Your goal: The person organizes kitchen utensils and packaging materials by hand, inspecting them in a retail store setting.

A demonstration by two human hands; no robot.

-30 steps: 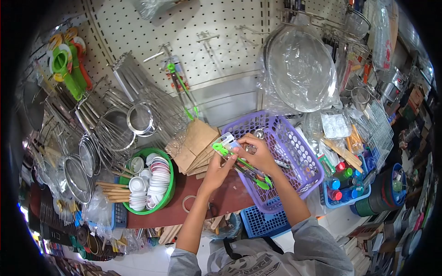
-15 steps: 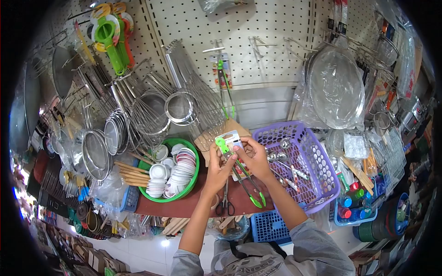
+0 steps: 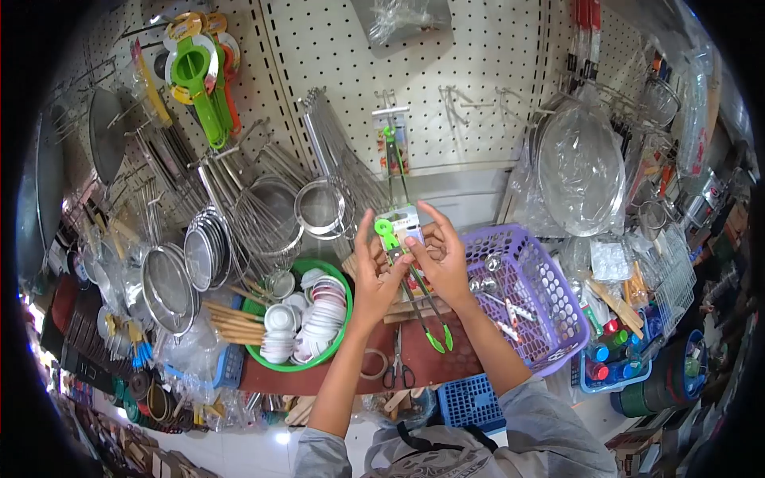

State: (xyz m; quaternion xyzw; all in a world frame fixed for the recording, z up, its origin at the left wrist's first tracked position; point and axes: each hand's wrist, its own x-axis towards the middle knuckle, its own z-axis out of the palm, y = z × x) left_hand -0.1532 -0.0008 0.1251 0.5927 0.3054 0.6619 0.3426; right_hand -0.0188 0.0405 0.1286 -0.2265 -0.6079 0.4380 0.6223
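Both of my hands hold a pair of tongs [image 3: 386, 232] with a green head, dark arms and green tips, on a printed backing card. My left hand [image 3: 378, 280] grips its left side, thumb across the upper arms. My right hand [image 3: 447, 272] holds the card's right edge, thumb pressed on its front. The green tips point down toward me, apart from each other. A similar pair of tongs [image 3: 390, 142] hangs on the wall just beyond.
Below my hands are scissors [image 3: 397, 368] on a reddish-brown table [image 3: 319, 382]. To the left stands a green basin [image 3: 348, 307] of small white dishes; to the right, a purple basket [image 3: 559, 287] with utensils. Whisks and strainers [image 3: 320, 209] hang from the pegboard [image 3: 478, 56].
My hands have raised the tongs slightly, and the fingers have lifted and spread more around the card. The view has tilted upward, showing more of the pegboard.
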